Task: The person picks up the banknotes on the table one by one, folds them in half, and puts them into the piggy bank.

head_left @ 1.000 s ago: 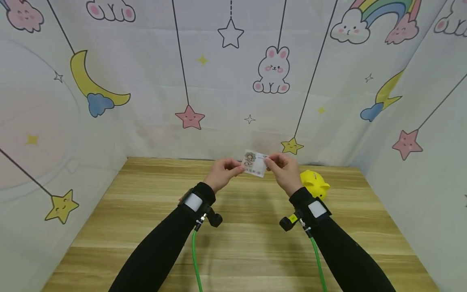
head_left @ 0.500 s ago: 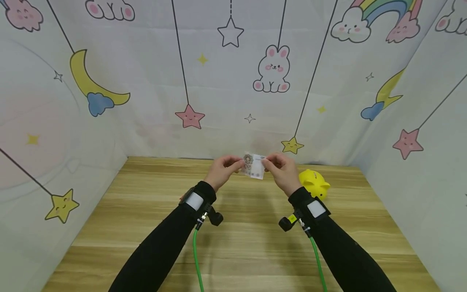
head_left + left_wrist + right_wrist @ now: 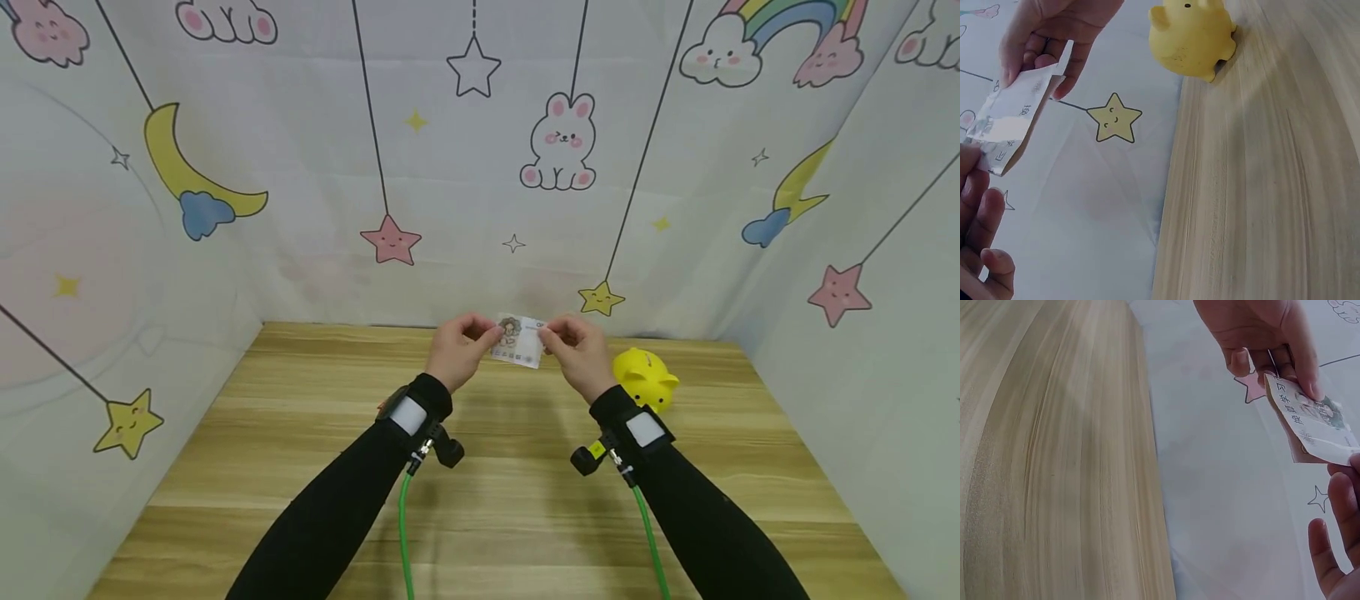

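A small folded paper note [image 3: 517, 343], white with a brownish figure and small print, is held up above the far part of the table. My left hand [image 3: 457, 346] pinches its left edge between thumb and fingers, and my right hand [image 3: 581, 354] pinches the right edge. In the left wrist view the paper [image 3: 1016, 112] shows separate layers, with a gap along its folded side. The right wrist view shows dark printed characters on the paper [image 3: 1310, 422]. Just beyond my right wrist stands a yellow piggy bank [image 3: 645, 379], partly behind the sleeve.
The wood-grain table [image 3: 510, 517] meets a white curtain [image 3: 465, 167] printed with stars, moons and rabbits at the back and sides. Green cables [image 3: 405, 533] run from the wrist cameras [image 3: 448, 452] down toward the front.
The paper has shifted slightly left and down between my hands, and its tilt has altered. My left forearm has moved a little to the right. Both hands keep their pinch.
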{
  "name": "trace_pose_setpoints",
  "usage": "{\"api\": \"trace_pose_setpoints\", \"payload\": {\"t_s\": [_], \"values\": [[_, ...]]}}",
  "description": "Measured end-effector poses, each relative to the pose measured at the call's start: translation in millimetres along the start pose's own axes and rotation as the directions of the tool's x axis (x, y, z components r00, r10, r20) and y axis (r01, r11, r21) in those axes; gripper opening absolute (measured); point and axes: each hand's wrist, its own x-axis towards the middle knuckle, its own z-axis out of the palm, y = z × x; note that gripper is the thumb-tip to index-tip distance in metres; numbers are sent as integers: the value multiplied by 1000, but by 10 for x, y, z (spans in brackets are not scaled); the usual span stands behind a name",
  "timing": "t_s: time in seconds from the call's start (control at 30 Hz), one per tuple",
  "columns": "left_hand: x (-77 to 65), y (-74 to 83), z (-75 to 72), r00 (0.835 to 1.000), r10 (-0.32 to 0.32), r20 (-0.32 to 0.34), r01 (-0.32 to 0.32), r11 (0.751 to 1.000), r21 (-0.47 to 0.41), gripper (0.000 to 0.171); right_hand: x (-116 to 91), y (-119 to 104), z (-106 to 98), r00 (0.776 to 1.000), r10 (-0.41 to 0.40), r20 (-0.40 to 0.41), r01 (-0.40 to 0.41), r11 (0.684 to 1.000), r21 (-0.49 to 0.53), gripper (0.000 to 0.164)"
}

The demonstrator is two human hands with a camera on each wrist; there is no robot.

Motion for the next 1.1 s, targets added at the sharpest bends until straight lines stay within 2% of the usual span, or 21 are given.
{"api": "trace_pose_setpoints", "payload": {"t_s": [0.17, 0.3, 0.57, 0.83, 0.97, 1.1], "values": [[-7, 36, 51, 990, 125, -67, -114, 983, 146, 14, 17, 9, 11, 1000, 2, -19, -2, 1000, -9, 14], [-24, 79, 65, 979, 181, -89, -161, 967, 196, 13, 23, -3, 14, 999, 24, -31, -24, 1000, -2, 15], [-52, 113, 73, 982, 174, -67, -161, 973, 166, 13, 26, -19, 18, 997, 60, -43, -60, 998, -10, 16], [-66, 152, 108, 976, 218, -26, -212, 968, 133, 13, 14, -48, 34, 997, 55, -61, -58, 998, -35, 16], [-66, 157, 112, 978, 209, -20, -206, 972, 111, 14, 7, -64, 46, 997, 34, -73, -38, 998, -48, 15], [-69, 147, 95, 984, 175, -20, -173, 983, 63, 14, 8, -63, 53, 996, 21, -88, -25, 999, -46, 13]]}}
